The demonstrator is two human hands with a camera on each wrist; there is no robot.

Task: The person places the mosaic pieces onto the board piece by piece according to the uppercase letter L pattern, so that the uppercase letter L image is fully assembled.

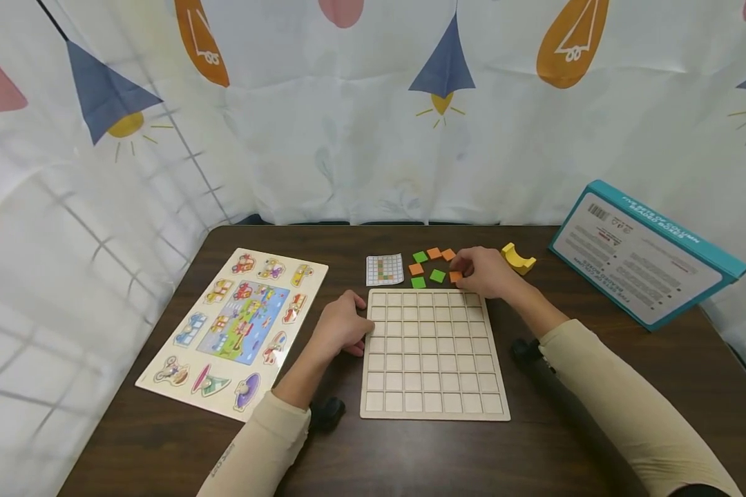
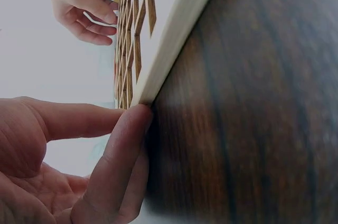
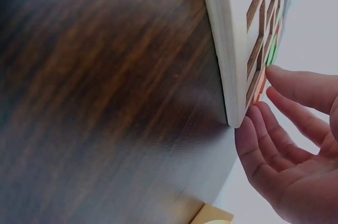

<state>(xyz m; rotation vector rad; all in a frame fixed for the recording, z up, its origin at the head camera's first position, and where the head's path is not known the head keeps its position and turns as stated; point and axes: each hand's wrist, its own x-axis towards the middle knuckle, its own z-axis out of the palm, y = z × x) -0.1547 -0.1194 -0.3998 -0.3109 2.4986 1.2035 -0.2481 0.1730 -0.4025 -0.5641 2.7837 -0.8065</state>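
A square wooden grid board (image 1: 436,353) lies on the table, its cells bare. My left hand (image 1: 340,324) pinches the board's left edge, thumb on top and a finger against the side, as the left wrist view shows. Beyond the far right corner, my right hand (image 1: 483,272) reaches in with loosely bent fingers, the fingertips right at an orange tile (image 1: 455,277). Thumb and fingers stand apart in the left wrist view. More orange tiles (image 1: 434,253) and green tiles (image 1: 437,276) lie loose behind the board, beside a small printed pattern card (image 1: 385,270).
On the left lies a picture puzzle board (image 1: 189,369) with vehicle pieces. A yellow curved block (image 1: 519,260) sits just right of my right hand. At the far right a teal-edged box (image 1: 646,255) stands tilted. A patterned white curtain (image 1: 360,138) hangs behind the table (image 1: 553,428).
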